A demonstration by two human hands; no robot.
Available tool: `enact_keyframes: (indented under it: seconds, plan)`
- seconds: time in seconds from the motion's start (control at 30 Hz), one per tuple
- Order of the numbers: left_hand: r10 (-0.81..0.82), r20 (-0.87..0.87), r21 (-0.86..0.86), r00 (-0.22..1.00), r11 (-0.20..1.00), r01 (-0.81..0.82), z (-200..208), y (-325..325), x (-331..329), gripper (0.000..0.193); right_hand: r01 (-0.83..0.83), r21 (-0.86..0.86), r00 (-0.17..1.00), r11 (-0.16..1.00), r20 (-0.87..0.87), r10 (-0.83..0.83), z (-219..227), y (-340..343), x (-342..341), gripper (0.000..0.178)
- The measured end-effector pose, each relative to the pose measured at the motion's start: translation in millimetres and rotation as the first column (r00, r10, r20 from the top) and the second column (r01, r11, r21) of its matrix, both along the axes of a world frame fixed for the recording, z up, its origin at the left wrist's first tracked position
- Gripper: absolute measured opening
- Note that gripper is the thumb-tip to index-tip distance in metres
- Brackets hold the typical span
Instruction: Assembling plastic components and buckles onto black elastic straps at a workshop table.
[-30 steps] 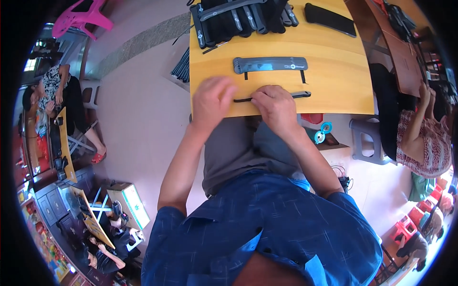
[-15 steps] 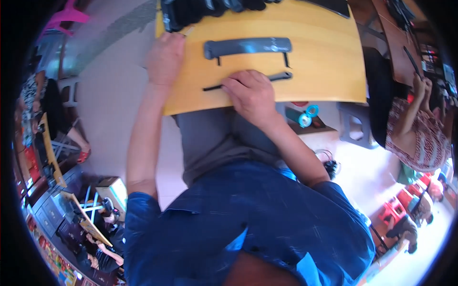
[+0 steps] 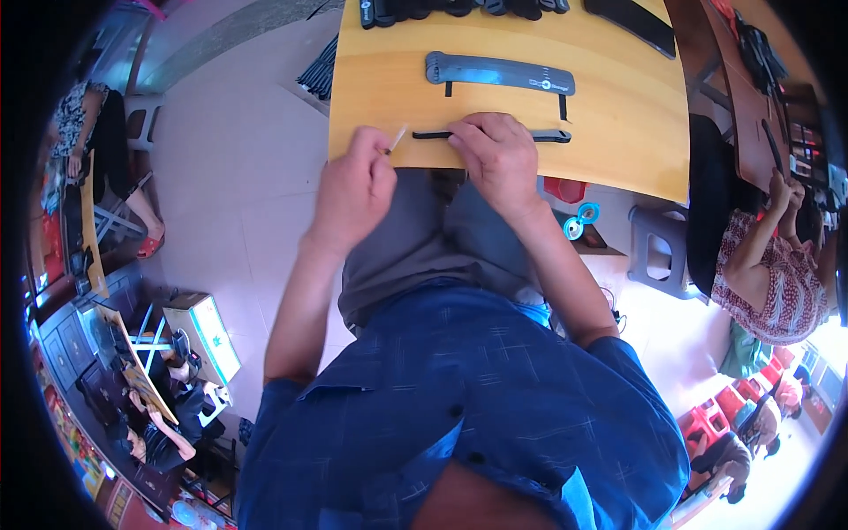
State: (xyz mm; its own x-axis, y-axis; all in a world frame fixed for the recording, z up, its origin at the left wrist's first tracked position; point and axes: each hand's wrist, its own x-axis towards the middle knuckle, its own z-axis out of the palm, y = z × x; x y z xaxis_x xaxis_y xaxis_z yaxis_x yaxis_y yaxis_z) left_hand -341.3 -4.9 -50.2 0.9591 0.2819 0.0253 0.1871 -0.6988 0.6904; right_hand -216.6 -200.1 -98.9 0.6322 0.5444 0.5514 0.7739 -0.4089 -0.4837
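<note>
My left hand (image 3: 358, 185) is closed on a thin, pale stick-like tool (image 3: 399, 138), whose tip points up beside the near left of the table. My right hand (image 3: 499, 159) has its fingers pressed on a narrow dark grey strip (image 3: 552, 136) lying near the table's front edge. The strip's middle is hidden beneath the fingers; its thin black end points left, toward the tool. Beyond both hands lies a wider grey band (image 3: 499, 74) with a rounded left end. Two short black tabs (image 3: 563, 107) stick out from its near side.
Along the far edge of the yellow table (image 3: 627, 132) sit several dark grey pieces (image 3: 459, 7), with a flat black panel (image 3: 632, 25) to their right. Dark strips (image 3: 320, 71) are stacked left of the table. A grey stool (image 3: 658, 252) stands at the right; other people work around.
My left hand has come from the table's far left toward the near edge, bringing the pale tool close to the strip. My right hand stays on the strip; the view has shifted.
</note>
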Motion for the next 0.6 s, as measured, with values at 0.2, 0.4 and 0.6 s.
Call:
enact_keyframes:
  seconds: [0.2, 0.4, 0.6]
  plan:
    - [0.046, 0.16, -0.185, 0.986, 0.983, -0.016, -13.9, -24.1, -0.2, 0.01, -0.009, 0.006, 1.0, 1.0, 0.025, 0.009, -0.6, 5.7, -0.5, 0.018]
    - [0.043, 0.234, -0.022, 0.971, 0.999, -0.039, -15.6, -28.6, 16.4, 0.002, 0.001, -0.002, 1.0, 1.0, 0.025, -0.001, -0.6, 8.0, 0.2, 0.016]
    - [0.089, 0.28, -0.018, 0.956, 0.996, -0.088, -30.7, -25.2, 18.3, 0.004, -0.025, 0.016, 1.0, 1.0, 0.02, 0.025, 2.9, 7.8, -1.4, 0.014]
